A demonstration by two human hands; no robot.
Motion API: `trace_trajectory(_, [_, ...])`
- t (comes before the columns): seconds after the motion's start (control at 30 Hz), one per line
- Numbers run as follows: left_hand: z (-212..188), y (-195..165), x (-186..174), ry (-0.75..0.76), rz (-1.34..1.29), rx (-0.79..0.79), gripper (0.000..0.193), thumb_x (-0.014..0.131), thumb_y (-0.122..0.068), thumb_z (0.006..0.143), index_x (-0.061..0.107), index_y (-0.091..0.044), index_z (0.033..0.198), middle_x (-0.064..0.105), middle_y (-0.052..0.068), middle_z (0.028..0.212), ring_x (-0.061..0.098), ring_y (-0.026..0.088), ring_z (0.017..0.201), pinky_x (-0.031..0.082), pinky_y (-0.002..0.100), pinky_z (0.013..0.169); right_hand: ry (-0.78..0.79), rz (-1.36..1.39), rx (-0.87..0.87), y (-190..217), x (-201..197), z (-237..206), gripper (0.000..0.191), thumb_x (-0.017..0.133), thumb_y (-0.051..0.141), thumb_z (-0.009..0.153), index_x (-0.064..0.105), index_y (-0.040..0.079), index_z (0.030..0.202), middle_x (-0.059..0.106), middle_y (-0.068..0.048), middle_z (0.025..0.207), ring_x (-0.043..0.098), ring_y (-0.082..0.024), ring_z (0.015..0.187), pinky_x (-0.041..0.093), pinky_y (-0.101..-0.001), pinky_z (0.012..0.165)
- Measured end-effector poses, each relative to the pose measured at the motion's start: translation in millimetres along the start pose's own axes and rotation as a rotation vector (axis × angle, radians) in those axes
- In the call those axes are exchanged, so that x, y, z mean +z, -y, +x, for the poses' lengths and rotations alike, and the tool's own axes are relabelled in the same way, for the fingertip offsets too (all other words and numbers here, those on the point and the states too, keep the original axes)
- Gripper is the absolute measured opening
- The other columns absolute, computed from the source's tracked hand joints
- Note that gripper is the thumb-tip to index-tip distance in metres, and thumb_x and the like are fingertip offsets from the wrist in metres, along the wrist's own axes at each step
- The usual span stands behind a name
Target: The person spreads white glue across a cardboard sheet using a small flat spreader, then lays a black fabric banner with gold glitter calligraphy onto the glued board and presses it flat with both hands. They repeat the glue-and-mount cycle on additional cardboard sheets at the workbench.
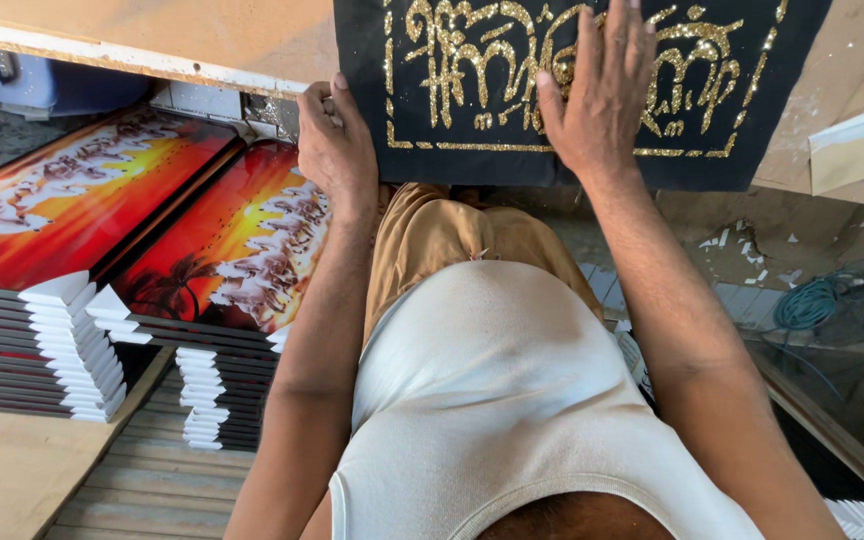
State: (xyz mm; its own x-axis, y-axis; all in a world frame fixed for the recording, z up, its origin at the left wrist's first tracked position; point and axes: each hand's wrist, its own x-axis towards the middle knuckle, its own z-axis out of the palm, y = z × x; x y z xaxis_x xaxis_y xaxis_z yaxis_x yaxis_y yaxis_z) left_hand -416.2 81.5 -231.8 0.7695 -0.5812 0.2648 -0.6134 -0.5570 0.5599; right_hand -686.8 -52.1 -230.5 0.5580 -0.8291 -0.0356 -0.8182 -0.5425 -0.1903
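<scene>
The right hand [597,95] lies flat, palm down and fingers spread, on a black cloth panel [572,150] worked with glittering gold lettering inside a thin gold border; it is released rather than grasping, simply pressing on the cloth, with the fingertips reaching toward the far edge of the view. The panel rests on a pale wooden bench [202,40] and its near edge hangs just past the wrist of that hand, above the person's lap. The left hand [337,150] sits at the panel's left edge, beside and slightly nearer the body than the right hand; its fingers are curled over the corner region of the cloth, but whether they actually pinch the fabric or only rest against the bench edge I cannot tell. Below both forearms are tan trousers [452,235] and a white sleeveless vest [492,400]. Out to the left of the left hand, and lower down, stand stacks of framed pictures [82,200] printed in orange and red with white script, their corners capped with white protectors [77,340]; a blue plastic container [32,80] shows beyond them, under the bench. To the right of the right forearm, on the floor, lies a coil of teal cable [812,300] among white scraps; a pale board [857,145] leans near the panel's right edge.
</scene>
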Motion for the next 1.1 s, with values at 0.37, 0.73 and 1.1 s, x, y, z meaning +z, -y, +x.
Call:
trace_trajectory(0.37, [108, -54, 60, -0.206, 0.207, 0.294, 0.032, 0.057, -0.048, 0.107, 0.060, -0.016, 0.105, 0.073, -0.004, 0.078, 0.066, 0.019, 0.074, 0.043, 0.043, 0.066, -0.137, 0.021, -0.045, 62, 12, 43, 0.081, 0.048, 0.067, 0.119, 0.030, 0.003, 0.167, 0.012, -0.023, 0.172, 0.016, -0.041, 0.161, 0.018, -0.0618, 0.132])
trace_trajectory(0.73, [123, -51, 90, -0.109, 0.277, 0.335, 0.017, 0.060, -0.032, 0.107, 0.057, -0.016, 0.103, 0.064, -0.003, 0.071, 0.065, 0.016, 0.069, 0.040, 0.044, 0.072, -0.114, 0.082, -0.025, 46, 28, 45, 0.078, 0.051, 0.062, 0.115, 0.037, 0.003, 0.163, 0.016, -0.025, 0.170, 0.020, -0.041, 0.159, 0.023, -0.0616, 0.130])
trace_trajectory(1.1, [126, -37, 103, -0.089, 0.397, 0.418, 0.020, 0.056, -0.031, 0.110, 0.058, -0.016, 0.096, 0.057, -0.001, 0.064, 0.060, 0.016, 0.067, 0.038, 0.047, 0.078, -0.111, 0.127, -0.052, 36, 40, 47, 0.076, 0.052, 0.061, 0.115, 0.037, 0.003, 0.162, 0.017, -0.026, 0.170, 0.022, -0.042, 0.158, 0.025, -0.0629, 0.129])
